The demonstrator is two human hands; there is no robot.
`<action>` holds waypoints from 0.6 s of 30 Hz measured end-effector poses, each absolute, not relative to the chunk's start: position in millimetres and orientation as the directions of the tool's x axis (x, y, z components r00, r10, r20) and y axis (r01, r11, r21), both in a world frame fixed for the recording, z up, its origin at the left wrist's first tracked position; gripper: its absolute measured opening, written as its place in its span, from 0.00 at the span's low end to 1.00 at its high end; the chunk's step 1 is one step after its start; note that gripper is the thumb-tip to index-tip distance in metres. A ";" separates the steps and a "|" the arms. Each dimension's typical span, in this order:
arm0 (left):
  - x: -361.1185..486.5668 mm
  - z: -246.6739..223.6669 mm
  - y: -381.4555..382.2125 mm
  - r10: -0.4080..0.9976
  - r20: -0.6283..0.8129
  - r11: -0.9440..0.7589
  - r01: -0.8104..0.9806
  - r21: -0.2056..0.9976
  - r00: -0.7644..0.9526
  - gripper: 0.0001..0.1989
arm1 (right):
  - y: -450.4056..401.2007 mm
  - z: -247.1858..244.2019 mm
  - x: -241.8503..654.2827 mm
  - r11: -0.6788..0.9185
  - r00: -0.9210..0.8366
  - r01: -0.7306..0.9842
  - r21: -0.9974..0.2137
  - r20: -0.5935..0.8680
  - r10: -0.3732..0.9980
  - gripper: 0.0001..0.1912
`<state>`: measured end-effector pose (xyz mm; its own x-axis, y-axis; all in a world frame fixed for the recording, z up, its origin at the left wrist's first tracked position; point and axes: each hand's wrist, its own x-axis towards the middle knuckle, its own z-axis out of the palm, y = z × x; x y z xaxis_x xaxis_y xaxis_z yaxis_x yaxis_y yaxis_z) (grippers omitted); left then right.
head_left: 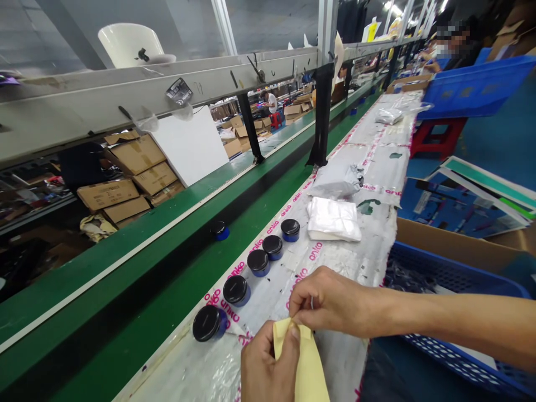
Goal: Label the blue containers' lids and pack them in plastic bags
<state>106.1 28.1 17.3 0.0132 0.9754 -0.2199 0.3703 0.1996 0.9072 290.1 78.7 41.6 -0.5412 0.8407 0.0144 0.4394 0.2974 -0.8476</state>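
Near the bottom of the head view, my left hand (270,363) grips a pale yellow sheet (310,368), its thumb pressed on the upper part. My right hand (330,301) is closed in a pinch at the sheet's top edge, touching it beside the left thumb; anything small between its fingertips is hidden. Several round jars with black lids and blue bodies stand in a slanting row on the bench, the nearest jar (207,324) left of my left hand. Beyond my right hand lies a stack of folded white bags (334,219).
A lone jar (220,230) sits on the green conveyor (167,279) at the left. A grey plastic bag (337,180) lies farther up the bench. Blue basket (456,268) is at the right, below the bench. A person (460,47) sits at the far right.
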 end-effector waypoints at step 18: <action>107.7 12.4 26.1 0.978 -0.209 0.199 0.371 0.907 -0.013 0.23 | 72.0 48.2 287.6 0.492 -0.588 0.491 -0.719 0.143 0.796 0.11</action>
